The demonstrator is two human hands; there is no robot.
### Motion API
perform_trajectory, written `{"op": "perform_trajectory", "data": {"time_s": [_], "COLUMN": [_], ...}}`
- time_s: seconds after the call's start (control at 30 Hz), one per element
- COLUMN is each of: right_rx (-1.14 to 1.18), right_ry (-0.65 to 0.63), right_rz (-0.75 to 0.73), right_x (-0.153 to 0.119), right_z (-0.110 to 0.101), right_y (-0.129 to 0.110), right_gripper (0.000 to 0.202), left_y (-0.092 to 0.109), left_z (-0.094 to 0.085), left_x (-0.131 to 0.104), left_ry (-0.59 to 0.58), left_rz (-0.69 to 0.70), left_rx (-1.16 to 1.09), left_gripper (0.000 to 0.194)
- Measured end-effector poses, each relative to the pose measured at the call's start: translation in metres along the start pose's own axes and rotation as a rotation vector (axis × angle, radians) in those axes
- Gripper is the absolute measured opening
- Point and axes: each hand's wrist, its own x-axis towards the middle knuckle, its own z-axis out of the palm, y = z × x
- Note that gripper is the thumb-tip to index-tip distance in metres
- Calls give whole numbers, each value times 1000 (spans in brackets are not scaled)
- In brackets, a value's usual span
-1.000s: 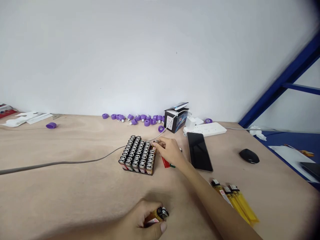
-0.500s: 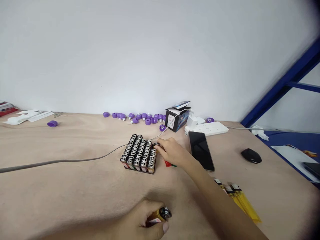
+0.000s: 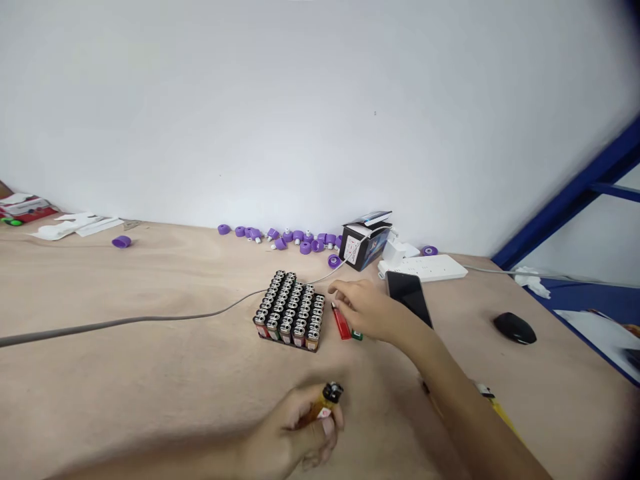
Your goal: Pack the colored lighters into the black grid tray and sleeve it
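My left hand [image 3: 295,430] is closed around a yellow lighter [image 3: 320,408], its black and metal top pointing up and right. A black tray holds rows of upright lighters [image 3: 287,310] in the middle of the table. My right hand [image 3: 363,307] hovers just right of the tray, fingers apart and curved, with nothing seen in it. Beneath and beside its fingers lie a red lighter [image 3: 342,325] and a green lighter [image 3: 357,335]. Yellow lighters [image 3: 503,413] lie at the lower right, partly hidden by my right forearm.
Behind the tray are several purple caps [image 3: 305,247], a black box [image 3: 365,243] and a white power strip [image 3: 425,268]. A phone [image 3: 410,295] and a black mouse [image 3: 515,328] lie to the right. A grey cable [image 3: 150,320] crosses the left side.
My right hand has moved off the tray, to its right, and its fingers have opened. A lighter now stands where they were. My left hand has tilted its lighter more upright. The view has shifted slightly.
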Motion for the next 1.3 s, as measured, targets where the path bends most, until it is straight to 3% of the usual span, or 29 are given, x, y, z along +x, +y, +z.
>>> {"op": "perform_trajectory", "data": {"time_s": [0.1,0.3,0.47,0.67,0.77,0.87,0.93,1.0,1.1,1.3], "right_rx": [88,221,241,395,530,652,686,655,524,274], "right_ry": [-45,-369,-412,-501,-323,58,348,559,607,433], "right_rz": [50,87,20,-75,-78,-4,62,116,162,128], "right_x": [-14,-39,-37,-30,-28,-25,-20,-14,-4,10], "right_z": [-18,-24,-18,-21,-30,-39,-39,-33,-14,22], "right_y": [-11,-46,-64,-64,-51,-29,-13,0,10,12], "right_gripper": [16,7,9,9,2,15,20,23,23,16], "left_y": [-5,17,30,33,40,50,55,57,55,47], "left_z": [-5,4,17,19,12,-1,-13,-25,-37,-47], "left_x": [5,4,-2,-5,-6,-7,-5,-1,9,17], "left_ry": [19,91,54,-5,22,187,301,348,340,296], "left_rz": [12,-73,-137,-137,4,262,489,633,607,428], "left_rx": [-207,-522,-551,-519,-199,568,1072,1416,1683,1846], "left_gripper": [35,25,21,24,24,25,39,51,65,68]}}
